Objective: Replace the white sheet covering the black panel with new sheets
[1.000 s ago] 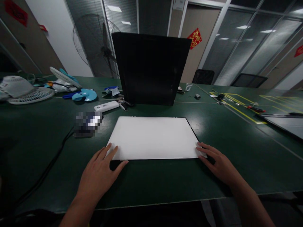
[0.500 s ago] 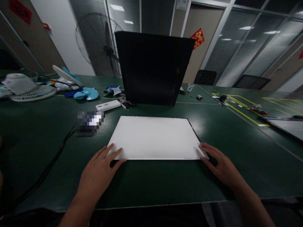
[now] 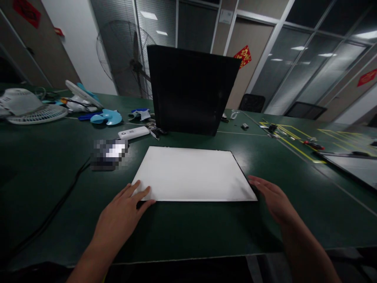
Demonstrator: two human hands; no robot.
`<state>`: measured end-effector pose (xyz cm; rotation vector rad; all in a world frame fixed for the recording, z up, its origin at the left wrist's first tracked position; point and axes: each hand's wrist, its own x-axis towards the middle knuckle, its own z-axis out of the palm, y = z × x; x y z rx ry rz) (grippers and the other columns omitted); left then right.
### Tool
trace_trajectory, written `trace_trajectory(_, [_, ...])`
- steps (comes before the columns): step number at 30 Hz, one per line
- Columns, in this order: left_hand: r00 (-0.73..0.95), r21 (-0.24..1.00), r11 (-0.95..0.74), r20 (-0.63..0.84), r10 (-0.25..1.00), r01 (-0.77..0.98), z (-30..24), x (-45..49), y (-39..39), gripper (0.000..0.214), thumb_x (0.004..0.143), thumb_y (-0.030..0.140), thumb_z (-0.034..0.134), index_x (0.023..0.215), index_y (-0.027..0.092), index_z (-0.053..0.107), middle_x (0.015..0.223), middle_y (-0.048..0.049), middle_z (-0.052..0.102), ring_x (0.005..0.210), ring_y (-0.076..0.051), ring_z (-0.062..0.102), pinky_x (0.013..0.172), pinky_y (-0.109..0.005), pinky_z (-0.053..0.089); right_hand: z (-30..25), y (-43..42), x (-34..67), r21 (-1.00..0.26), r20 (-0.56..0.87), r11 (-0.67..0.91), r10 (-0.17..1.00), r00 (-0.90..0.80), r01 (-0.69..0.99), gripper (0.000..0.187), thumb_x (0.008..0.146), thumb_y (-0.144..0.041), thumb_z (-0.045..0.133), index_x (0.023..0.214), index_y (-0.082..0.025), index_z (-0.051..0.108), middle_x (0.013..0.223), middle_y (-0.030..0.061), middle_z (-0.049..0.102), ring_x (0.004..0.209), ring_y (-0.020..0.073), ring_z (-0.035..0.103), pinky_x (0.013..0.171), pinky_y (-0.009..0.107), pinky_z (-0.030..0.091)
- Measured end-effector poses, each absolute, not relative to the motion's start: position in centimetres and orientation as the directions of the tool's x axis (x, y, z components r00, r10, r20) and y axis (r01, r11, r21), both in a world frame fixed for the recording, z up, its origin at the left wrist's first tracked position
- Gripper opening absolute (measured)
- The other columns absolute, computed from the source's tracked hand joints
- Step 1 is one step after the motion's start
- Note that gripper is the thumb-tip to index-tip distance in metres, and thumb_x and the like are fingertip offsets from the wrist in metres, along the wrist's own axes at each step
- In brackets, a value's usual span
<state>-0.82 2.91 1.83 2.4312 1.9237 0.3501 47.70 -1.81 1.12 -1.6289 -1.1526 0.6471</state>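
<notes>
A flat white rectangular panel (image 3: 191, 175) with thin dark edges lies on the green table in front of me. My left hand (image 3: 125, 212) rests on its near left corner, fingers spread, the thumb along the front edge. My right hand (image 3: 272, 198) is beside the right edge with its fingers stretched toward it. Whether those fingertips touch the edge I cannot tell, and the right thumb is mostly hidden. Behind the panel a large black flat sheet or screen (image 3: 193, 90) stands upright, leaning slightly.
To the left lie a blurred-out device (image 3: 108, 155) with a black cable, a white stick-shaped box (image 3: 134, 133), blue fan blades (image 3: 107, 117) and a white fan part (image 3: 38, 112). At right are a red-handled tool (image 3: 314, 145), yellow tape lines and another framed panel (image 3: 350, 167).
My right hand has come off the panel's near right corner and shifted outward, past the right edge. My left hand keeps its place. The view has turned slightly.
</notes>
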Motion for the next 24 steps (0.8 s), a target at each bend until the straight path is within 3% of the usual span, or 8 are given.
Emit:
trace_trajectory(9, [0.188, 0.253, -0.220, 0.144, 0.972, 0.942, 1.8, -1.3, 3.4, 0.042, 0.096, 0.050, 0.055, 0.129, 0.032, 0.076, 0.152, -0.0064, 0.062, 0.144, -0.036, 0.053, 0.117, -0.059, 0.045, 2.0, -2.4, 47.6, -0.984, 0.004, -0.080, 0.884, 0.468, 0.158, 0.051, 0.083, -0.038, 0.070, 0.132, -0.025, 0.063, 0.137, 0.0137, 0.070, 0.098, 0.0273, 0.077, 0.076, 0.040, 0.068])
trace_trajectory(12, [0.108, 0.369, -0.226, 0.313, 0.944, 0.902, 3.0, -0.5, 2.5, 0.044, 0.085, 0.051, 0.066, 0.121, 0.029, 0.080, 0.156, -0.0071, 0.057, 0.152, -0.040, 0.041, 0.123, -0.062, 0.036, 1.9, -2.3, 48.0, -0.973, 0.045, -0.060, 0.899, 0.436, 0.223, 0.054, 0.082, -0.037, 0.070, 0.135, -0.028, 0.063, 0.147, 0.0131, 0.063, 0.085, 0.0253, 0.077, 0.066, 0.040, 0.067])
trace_trajectory(14, [0.037, 0.533, -0.269, 0.405, 0.914, 0.802, 4.0, 0.5, 1.1, 0.041, 0.081, 0.050, 0.071, 0.116, 0.031, 0.080, 0.158, -0.0054, 0.054, 0.153, -0.040, 0.039, 0.125, -0.061, 0.033, 2.1, -2.3, 48.2, -0.963, 0.070, -0.050, 0.901, 0.427, 0.265, 0.052, 0.083, -0.039, 0.070, 0.133, -0.028, 0.064, 0.148, 0.0130, 0.062, 0.081, 0.0242, 0.076, 0.063, 0.039, 0.067])
trace_trajectory(16, [0.075, 0.802, -0.249, 0.249, 0.966, 0.544, 4.9, 1.9, -0.7, 0.035, 0.080, 0.053, 0.074, 0.106, 0.031, 0.082, 0.145, -0.0085, 0.065, 0.136, -0.039, 0.057, 0.119, -0.060, 0.042, 2.5, -2.4, 48.0, -0.956, 0.084, -0.051, 0.897, 0.435, 0.289, 0.049, 0.084, -0.039, 0.070, 0.131, -0.028, 0.066, 0.148, 0.0121, 0.063, 0.081, 0.0237, 0.076, 0.061, 0.037, 0.066])
trace_trajectory(18, [0.357, 0.987, 0.071, -0.120, 0.926, 0.147, 5.4, 4.0, -2.4, 0.044, 0.080, 0.056, 0.075, 0.112, 0.026, 0.080, 0.129, -0.0153, 0.074, 0.115, -0.038, 0.071, 0.105, -0.059, 0.055, 3.1, -2.7, 47.6, -0.958, 0.075, -0.064, 0.885, 0.459, 0.281, 0.049, 0.081, -0.037, 0.071, 0.129, -0.027, 0.068, 0.149, 0.0110, 0.062, 0.083, 0.0231, 0.076, 0.061, 0.035, 0.065])
trace_trajectory(19, [0.486, 0.949, 0.314, -0.259, 0.835, -0.034, 5.5, 5.2, -3.0, 0.054, 0.082, 0.057, 0.073, 0.124, 0.022, 0.075, 0.128, -0.0184, 0.074, 0.112, -0.038, 0.072, 0.101, -0.058, 0.057, 3.5, -2.9, 47.4, -0.961, 0.062, -0.073, 0.881, 0.470, 0.265, 0.050, 0.080, -0.035, 0.072, 0.129, -0.026, 0.069, 0.149, 0.0106, 0.062, 0.083, 0.0228, 0.075, 0.062, 0.034, 0.065])
trace_trajectory(21, [0.594, 0.720, 0.640, -0.400, 0.698, -0.267, 5.5, 8.0, -3.7, 0.061, 0.084, 0.049, 0.075, 0.133, 0.013, 0.067, 0.131, -0.0232, 0.072, 0.116, -0.037, 0.073, 0.107, -0.052, 0.055, 4.1, -3.3, 47.0, -0.969, 0.028, -0.094, 0.878, 0.477, 0.230, 0.055, 0.077, -0.034, 0.074, 0.131, -0.025, 0.069, 0.148, 0.0105, 0.063, 0.084, 0.0227, 0.075, 0.062, 0.034, 0.065])
trace_trajectory(24, [0.444, 0.490, 0.723, -0.574, 0.688, -0.487, 5.4, 11.9, -3.2, 0.040, 0.098, 0.035, 0.063, 0.124, 0.005, 0.063, 0.126, -0.0273, 0.072, 0.116, -0.031, 0.074, 0.110, -0.042, 0.055, 4.5, -4.0, 46.8, -0.969, 0.018, -0.106, 0.871, 0.491, 0.222, 0.056, 0.075, -0.035, 0.076, 0.130, -0.026, 0.070, 0.148, 0.0093, 0.063, 0.100, 0.0275, 0.076, 0.070, 0.035, 0.067])
